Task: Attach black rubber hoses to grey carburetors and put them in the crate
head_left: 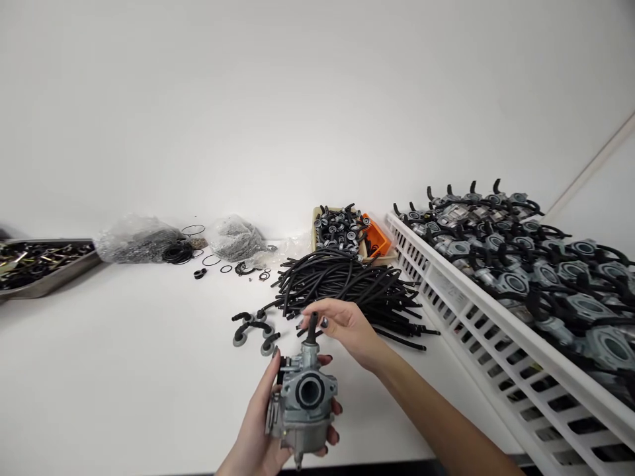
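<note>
A grey metal carburetor (308, 403) rests upright in my left hand (262, 423), whose fingers wrap round it from below and behind. Its round bore faces me. From its top rises a black rubber tube cap (312, 328). My right hand (347, 327) curls round this cap, with the thumb on its right and the fingertips on its left behind it; firm contact is hard to make out. Just left of the carburetor, several loose caps with bent black tubes (268, 343) lie on the white table. A heap of black rubber hoses (342, 284) lies behind my right hand.
On the right stands a white slatted crate (476, 317) full of carburetors. At the back are a bin of caps (340, 228), an orange tray (377, 237), plastic bags of small parts (235, 239) and black rings (177, 253). A metal tray (54, 281) of hardware sits far left.
</note>
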Demonstrator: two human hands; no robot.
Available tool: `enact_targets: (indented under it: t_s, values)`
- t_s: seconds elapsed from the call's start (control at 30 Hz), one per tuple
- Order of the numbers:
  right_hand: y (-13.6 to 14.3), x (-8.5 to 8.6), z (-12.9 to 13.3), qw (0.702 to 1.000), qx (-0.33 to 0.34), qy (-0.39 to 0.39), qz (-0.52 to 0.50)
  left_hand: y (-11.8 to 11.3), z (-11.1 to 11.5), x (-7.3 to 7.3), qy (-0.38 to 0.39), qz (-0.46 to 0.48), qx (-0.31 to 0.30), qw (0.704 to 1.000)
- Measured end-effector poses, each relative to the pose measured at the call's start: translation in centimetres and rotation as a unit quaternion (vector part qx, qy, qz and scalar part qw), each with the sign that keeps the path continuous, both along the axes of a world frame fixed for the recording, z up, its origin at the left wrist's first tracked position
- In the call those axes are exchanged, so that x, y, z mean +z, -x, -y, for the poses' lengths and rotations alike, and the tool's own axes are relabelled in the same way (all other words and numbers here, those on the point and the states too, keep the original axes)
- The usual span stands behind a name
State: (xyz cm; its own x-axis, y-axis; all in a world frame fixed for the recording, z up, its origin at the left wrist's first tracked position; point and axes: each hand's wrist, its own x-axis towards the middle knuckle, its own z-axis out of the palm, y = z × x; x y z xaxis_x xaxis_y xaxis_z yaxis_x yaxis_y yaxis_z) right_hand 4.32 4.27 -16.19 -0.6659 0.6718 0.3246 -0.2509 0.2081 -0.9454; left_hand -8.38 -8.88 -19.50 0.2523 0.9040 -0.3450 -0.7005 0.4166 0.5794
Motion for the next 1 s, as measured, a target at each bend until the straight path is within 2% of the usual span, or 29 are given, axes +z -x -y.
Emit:
enact_targets:
  t_s: [0.17, 0.2, 0.27, 0.33, 0.37, 0.43, 0.53, 0.63, 0.73, 0.87, 0.93, 1.0]
  values:
    - [-2.9, 1.2, -1.6, 0.984, -0.134, -0.106, 0.055, 0.2, 0.2, 0.0, 0.009, 0.011, -0.012, 1.000]
    - [-3.8, 1.4, -1.9, 0.968, -0.170, -0.157, 0.098, 0.2, 0.2, 0.0, 0.008, 0.011, -0.012, 1.000]
    - [-5.9, 1.6, -2.6, 0.889, -0.238, -0.314, 0.233, 0.2, 0.3, 0.2, 0.002, 0.006, -0.008, 1.000]
    - [-7.6, 1.4, -3.1, 0.820, -0.256, -0.402, 0.318, 0.2, 0.3, 0.4, -0.004, 0.001, -0.002, 1.000]
    - [-8.3, 1.2, -3.3, 0.807, -0.252, -0.416, 0.335, 0.2, 0.3, 0.5, -0.005, -0.002, 0.001, 1.000]
    - [-9.2, 0.8, -3.8, 0.801, -0.243, -0.426, 0.342, 0.2, 0.3, 0.6, -0.006, -0.006, 0.003, 1.000]
    - [-9.6, 0.3, -4.2, 0.781, -0.254, -0.451, 0.349, 0.2, 0.3, 0.7, -0.008, -0.002, 0.005, 1.000]
    - [-9.6, 0.4, -4.4, 0.766, -0.282, -0.469, 0.338, 0.3, 0.2, 0.5, -0.010, 0.005, 0.002, 1.000]
    - [-10.2, 1.4, -4.1, 0.758, -0.331, -0.478, 0.296, 0.3, 0.2, 0.5, -0.010, 0.009, 0.007, 1.000]
    - [-11.8, 2.9, -3.2, 0.730, -0.447, -0.493, 0.158, 0.1, 0.2, 0.6, -0.010, 0.007, 0.012, 1.000]
    - [-12.3, 3.3, -2.7, 0.714, -0.487, -0.497, 0.081, 0.1, 0.2, 0.6, -0.008, 0.007, 0.013, 1.000]
    - [-12.5, 3.4, -2.1, 0.712, -0.515, -0.477, 0.003, 0.2, 0.2, 0.5, -0.006, 0.011, 0.017, 1.000]
